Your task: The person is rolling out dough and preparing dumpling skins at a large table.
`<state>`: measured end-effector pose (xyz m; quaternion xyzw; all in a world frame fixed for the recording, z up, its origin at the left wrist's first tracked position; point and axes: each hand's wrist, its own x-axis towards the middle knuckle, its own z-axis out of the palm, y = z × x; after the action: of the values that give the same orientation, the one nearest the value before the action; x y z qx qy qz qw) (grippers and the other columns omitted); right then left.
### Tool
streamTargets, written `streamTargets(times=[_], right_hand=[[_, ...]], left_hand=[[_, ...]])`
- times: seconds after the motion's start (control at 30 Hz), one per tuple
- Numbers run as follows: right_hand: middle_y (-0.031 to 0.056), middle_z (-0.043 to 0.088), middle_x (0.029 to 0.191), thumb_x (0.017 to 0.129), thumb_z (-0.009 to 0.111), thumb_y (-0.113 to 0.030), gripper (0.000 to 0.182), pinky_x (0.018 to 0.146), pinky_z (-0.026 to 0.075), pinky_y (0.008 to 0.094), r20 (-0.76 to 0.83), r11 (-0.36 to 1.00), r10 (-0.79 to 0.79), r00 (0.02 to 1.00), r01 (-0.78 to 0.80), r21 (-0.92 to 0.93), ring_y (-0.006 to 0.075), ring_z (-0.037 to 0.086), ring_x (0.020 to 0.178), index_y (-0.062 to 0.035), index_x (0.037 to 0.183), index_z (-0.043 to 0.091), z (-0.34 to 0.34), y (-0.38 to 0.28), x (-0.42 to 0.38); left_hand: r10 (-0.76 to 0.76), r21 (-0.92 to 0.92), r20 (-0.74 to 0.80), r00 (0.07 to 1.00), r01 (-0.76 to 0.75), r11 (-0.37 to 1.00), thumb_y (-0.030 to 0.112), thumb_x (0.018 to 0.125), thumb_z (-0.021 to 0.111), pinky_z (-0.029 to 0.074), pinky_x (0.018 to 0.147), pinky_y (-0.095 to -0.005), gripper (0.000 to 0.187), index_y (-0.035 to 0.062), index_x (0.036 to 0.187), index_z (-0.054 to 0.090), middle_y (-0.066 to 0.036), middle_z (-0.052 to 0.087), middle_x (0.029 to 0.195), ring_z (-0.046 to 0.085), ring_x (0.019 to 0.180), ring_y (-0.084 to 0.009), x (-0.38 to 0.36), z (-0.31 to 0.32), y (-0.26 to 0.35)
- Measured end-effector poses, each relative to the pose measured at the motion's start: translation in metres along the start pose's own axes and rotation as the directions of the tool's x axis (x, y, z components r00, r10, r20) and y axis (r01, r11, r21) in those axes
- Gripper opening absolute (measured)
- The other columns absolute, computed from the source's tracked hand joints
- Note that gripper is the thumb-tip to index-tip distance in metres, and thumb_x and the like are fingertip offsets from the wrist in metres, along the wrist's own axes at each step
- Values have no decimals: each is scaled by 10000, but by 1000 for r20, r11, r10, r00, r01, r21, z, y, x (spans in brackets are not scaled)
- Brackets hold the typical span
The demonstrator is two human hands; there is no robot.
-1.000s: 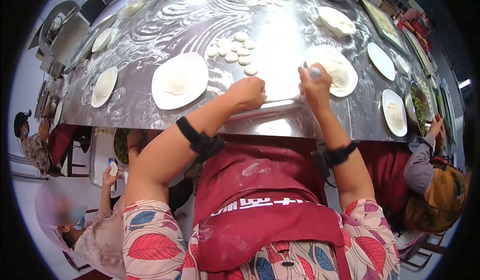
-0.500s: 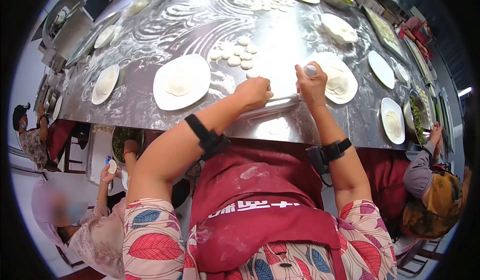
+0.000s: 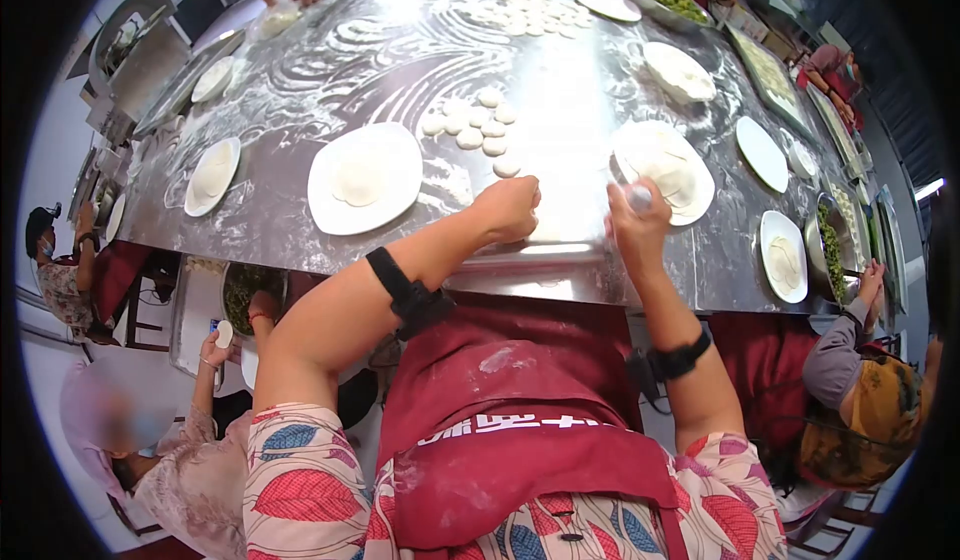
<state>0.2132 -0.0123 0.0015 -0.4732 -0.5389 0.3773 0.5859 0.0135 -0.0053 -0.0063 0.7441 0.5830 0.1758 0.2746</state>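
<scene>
My left hand (image 3: 510, 210) is closed in a pinch low over the floured steel table (image 3: 270, 180), close to its near edge; whatever it pinches is hidden behind the fingers. The fingers of my right hand (image 3: 640, 235), slightly blurred, wrap round a rolling pin, whose pale round end (image 3: 637, 198) sticks up from the fist. Just beyond my left hand lies a group of small flattened dough pieces (image 3: 470, 138). A white plate (image 3: 627, 145) stacked with thin dough wrappers (image 3: 668, 172) stands right behind my right hand. On the left, another white plate (image 3: 325, 192) bears wrappers (image 3: 362, 177).
More plates, such as one at right (image 3: 763, 155), stand about the table. Bowls of green filling (image 3: 830, 235) sit at the right edge and far side. Co-workers sit close on my left (image 3: 190, 470) and right (image 3: 860, 410); others stand across the table.
My right hand has moved down towards me and tilted with the rolling pin. My left hand has shifted slightly down. At the far left, a person's hands have come over a bag.
</scene>
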Motion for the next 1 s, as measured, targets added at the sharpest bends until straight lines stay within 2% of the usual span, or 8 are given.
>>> streamTargets(times=[0.17, 0.3, 0.43, 0.53, 0.63, 0.77, 0.9, 1.0], right_hand=[[16, 516, 520, 797, 680, -43, 168, 378, 335, 252, 68, 960, -209, 976, 218, -174, 79, 467, 404, -18, 749, 521, 18, 40, 49], [13, 514, 522, 804, 678, -33, 169, 375, 346, 243, 28, 998, -30, 999, 31, -63, 78, 484, 417, -13, 776, 512, -8, -1, -6], [13, 516, 526, 807, 675, -20, 163, 364, 363, 243, 48, 999, -31, 998, 29, 33, 81, 500, 425, -7, 821, 513, -30, -3, -51], [14, 520, 532, 809, 675, -26, 170, 368, 365, 243, -34, 999, -19, 999, 17, -52, 78, 502, 427, -8, 818, 507, -15, -2, -30], [4, 507, 532, 802, 678, -40, 213, 404, 347, 243, -6, 986, -123, 992, 121, -117, 63, 458, 450, -24, 721, 482, 8, 14, 18], [-2, 491, 520, 803, 677, -43, 232, 395, 345, 241, 41, 960, -196, 980, 201, -194, 62, 452, 438, -32, 699, 470, 15, 40, 43], [4, 503, 526, 807, 671, -44, 232, 373, 343, 231, 6, 997, -30, 1000, 30, -65, 65, 462, 417, -41, 690, 471, -8, -7, -15], [10, 514, 534, 809, 667, -48, 218, 381, 350, 232, 4, 999, 21, 1000, -21, -28, 70, 469, 420, -35, 695, 482, -16, -11, -32]], left_hand=[[-14, -64, 103, 995, 21, 998, 157, 727, 677, 500, 718, -373, 203, 8, 864, 688, -176, 676, 819, 651, 770, -300, 11, -6, 16], [137, 101, 82, 987, -145, 984, 155, 723, 688, 506, 667, -354, 199, -4, 843, 685, -159, 674, 766, 652, 700, -266, 6, 0, 11], [-127, -260, -27, 992, 115, 959, 128, 739, 686, 503, 643, -320, 192, -31, 845, 682, -132, 666, 694, 639, 667, -197, -7, 0, -8], [-160, -294, 34, 986, 163, 942, 139, 765, 672, 501, 651, -332, 191, -23, 864, 689, -149, 664, 704, 639, 658, -217, -12, 0, -6], [-11, -64, 23, 1000, 12, 998, 159, 781, 661, 499, 670, -353, 193, -9, 870, 696, -174, 661, 721, 646, 674, -261, -15, 0, 13], [34, -29, 38, 999, -33, 999, 172, 775, 663, 491, 674, -385, 189, 4, 854, 698, -196, 655, 739, 647, 711, -318, 2, 1, 7], [141, 44, 1, 990, -141, 989, 162, 772, 662, 497, 645, -370, 179, -15, 798, 657, -168, 647, 704, 645, 664, -286, -6, -2, -1], [-152, -368, 67, 986, 166, 915, 142, 780, 644, 498, 626, -360, 193, -30, 864, 631, -149, 649, 720, 639, 636, -256, -16, 2, -14]])
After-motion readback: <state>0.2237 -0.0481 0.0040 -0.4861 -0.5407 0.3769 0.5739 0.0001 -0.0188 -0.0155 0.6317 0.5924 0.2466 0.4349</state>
